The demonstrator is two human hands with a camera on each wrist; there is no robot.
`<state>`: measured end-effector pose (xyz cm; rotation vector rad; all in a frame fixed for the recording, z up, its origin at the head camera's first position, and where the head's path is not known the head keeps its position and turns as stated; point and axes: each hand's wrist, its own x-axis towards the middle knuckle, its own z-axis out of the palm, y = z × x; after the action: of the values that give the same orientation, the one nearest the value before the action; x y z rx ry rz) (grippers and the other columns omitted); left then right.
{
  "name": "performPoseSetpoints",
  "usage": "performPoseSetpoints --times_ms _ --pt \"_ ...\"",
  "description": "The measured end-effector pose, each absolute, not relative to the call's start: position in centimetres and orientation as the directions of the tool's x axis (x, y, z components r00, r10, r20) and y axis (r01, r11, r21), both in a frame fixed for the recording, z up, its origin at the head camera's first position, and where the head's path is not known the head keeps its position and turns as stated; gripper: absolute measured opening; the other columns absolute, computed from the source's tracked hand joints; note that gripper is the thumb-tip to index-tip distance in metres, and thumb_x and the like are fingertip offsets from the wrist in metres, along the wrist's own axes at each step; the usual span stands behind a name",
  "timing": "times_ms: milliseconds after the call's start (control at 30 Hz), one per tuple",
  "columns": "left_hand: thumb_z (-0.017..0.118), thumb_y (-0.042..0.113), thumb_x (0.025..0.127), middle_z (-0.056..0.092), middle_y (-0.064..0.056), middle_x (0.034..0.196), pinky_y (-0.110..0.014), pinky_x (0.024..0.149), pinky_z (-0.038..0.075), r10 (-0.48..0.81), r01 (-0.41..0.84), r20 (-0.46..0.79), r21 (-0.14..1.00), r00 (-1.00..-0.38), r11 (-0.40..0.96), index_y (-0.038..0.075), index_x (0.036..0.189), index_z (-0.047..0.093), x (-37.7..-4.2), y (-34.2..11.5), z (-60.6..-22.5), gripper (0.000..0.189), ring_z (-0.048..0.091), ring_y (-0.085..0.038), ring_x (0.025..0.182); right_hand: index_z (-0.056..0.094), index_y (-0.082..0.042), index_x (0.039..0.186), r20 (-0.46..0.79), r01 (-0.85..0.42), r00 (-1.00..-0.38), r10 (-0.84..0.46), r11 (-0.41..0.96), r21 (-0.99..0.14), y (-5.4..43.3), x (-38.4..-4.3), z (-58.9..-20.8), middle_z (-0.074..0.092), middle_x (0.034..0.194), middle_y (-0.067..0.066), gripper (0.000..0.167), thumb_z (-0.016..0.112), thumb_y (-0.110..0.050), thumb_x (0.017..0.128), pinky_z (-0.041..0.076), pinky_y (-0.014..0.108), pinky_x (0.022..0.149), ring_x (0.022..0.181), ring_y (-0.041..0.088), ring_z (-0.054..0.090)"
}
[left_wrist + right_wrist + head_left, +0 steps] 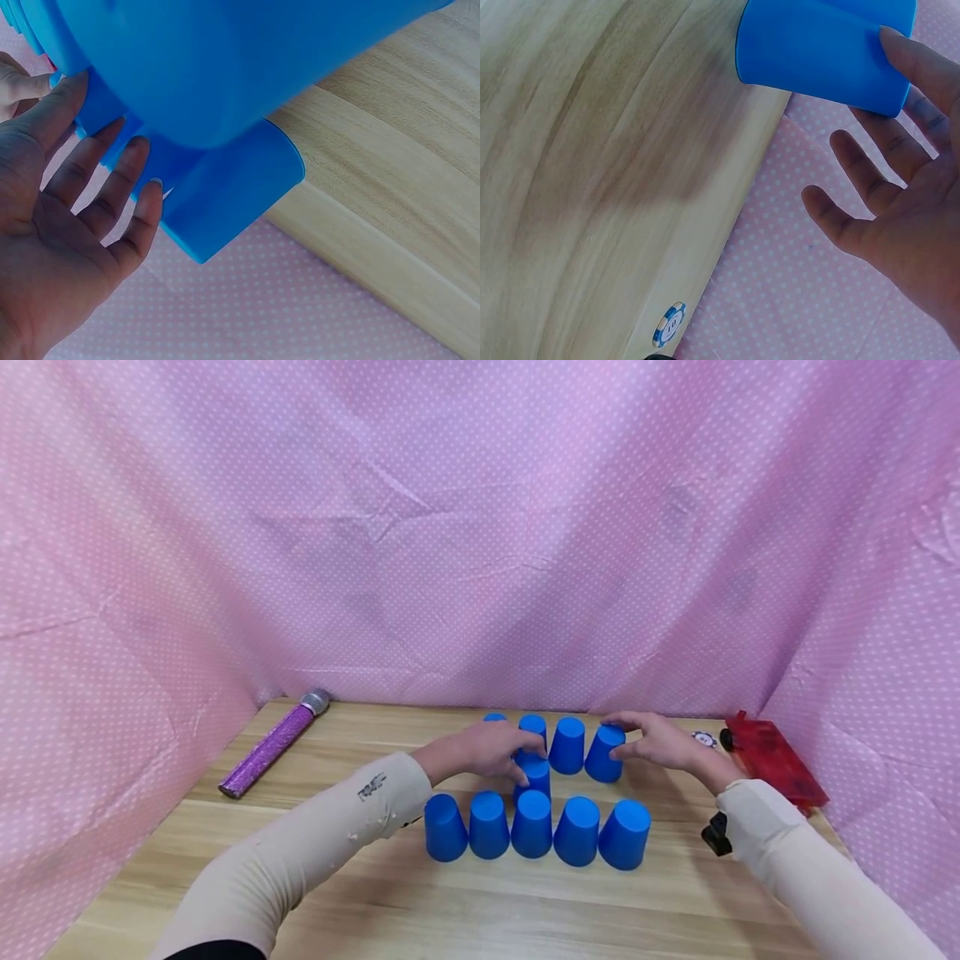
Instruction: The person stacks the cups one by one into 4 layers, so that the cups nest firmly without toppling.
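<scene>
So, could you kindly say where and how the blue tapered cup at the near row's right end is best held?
I'd probably pinch that cup high on its front and back walls, coming from above and the right: it stands closed end up, with another blue cup close only on its left.

Right there, the right hand point(907, 176) holds a blue cup point(817, 56) with its thumb on the near side and its last two fingers clear, the wooden table point(607, 150) stretching past the fingertips, polka-dot cloth point(780, 247) behind them, and a round chip point(669, 325) well apart from the grip.
</scene>
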<state>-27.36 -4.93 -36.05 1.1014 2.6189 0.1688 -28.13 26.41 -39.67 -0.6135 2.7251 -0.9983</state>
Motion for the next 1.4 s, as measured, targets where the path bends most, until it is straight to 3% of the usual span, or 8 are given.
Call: performPoseSetpoints --times_ms 600,867,1200,1400 --pt "0.072 0.041 0.09 0.064 0.003 0.135 -0.041 0.099 0.052 0.709 0.678 -0.232 0.208 -0.665 0.705 0.032 0.135 0.058 -27.6 -4.8 -36.1 0.047 0.06 -0.02 0.123 0.05 -0.003 0.143 -0.031 -0.296 -0.906 -0.421 0.687 -0.664 26.4 -27.9 -39.7 0.055 0.139 0.027 0.058 0.072 -0.02 0.092 0.047 0.062 0.102 0.129 0.048 0.051" --pt "0.072 0.039 0.091 0.064 0.002 0.135 -0.042 0.1 0.052 0.713 0.677 -0.234 0.223 -0.661 0.701 0.032 0.135 0.059 -27.5 -4.8 -36.1 0.047 0.059 -0.021 0.123 0.048 -0.004 0.146 -0.009 -0.305 -0.906 -0.422 0.668 -0.678 26.6 -27.6 -39.5 0.054 0.142 0.025 0.064 0.074 -0.024 0.091 0.042 0.067 0.104 0.133 0.05 0.046" --pt "0.072 0.04 0.091 0.064 0.002 0.134 -0.041 0.099 0.053 0.697 0.66 -0.244 0.225 -0.674 0.717 0.032 0.135 0.058 -27.5 -4.8 -36.1 0.047 0.059 -0.02 0.122 0.049 -0.011 0.145 0.091 -0.307 -0.938 -0.334 0.683 -0.662 27.5 -24.3 -36.8 0.055 0.143 0.021 0.057 0.067 -0.032 0.096 0.031 0.075 0.104 0.136 0.046 0.043" --pt "0.072 0.04 0.09 0.064 0.001 0.134 -0.042 0.099 0.053 0.698 0.659 -0.244 0.231 -0.673 0.716 0.032 0.134 0.059 -27.6 -4.9 -36.1 0.047 0.059 -0.021 0.122 0.06 -0.012 0.137 0.163 -0.346 -0.933 -0.321 0.67 -0.657 27.7 -21.3 -37.2 0.063 0.138 0.014 0.048 0.068 -0.034 0.095 0.036 0.069 0.104 0.133 0.04 0.051"
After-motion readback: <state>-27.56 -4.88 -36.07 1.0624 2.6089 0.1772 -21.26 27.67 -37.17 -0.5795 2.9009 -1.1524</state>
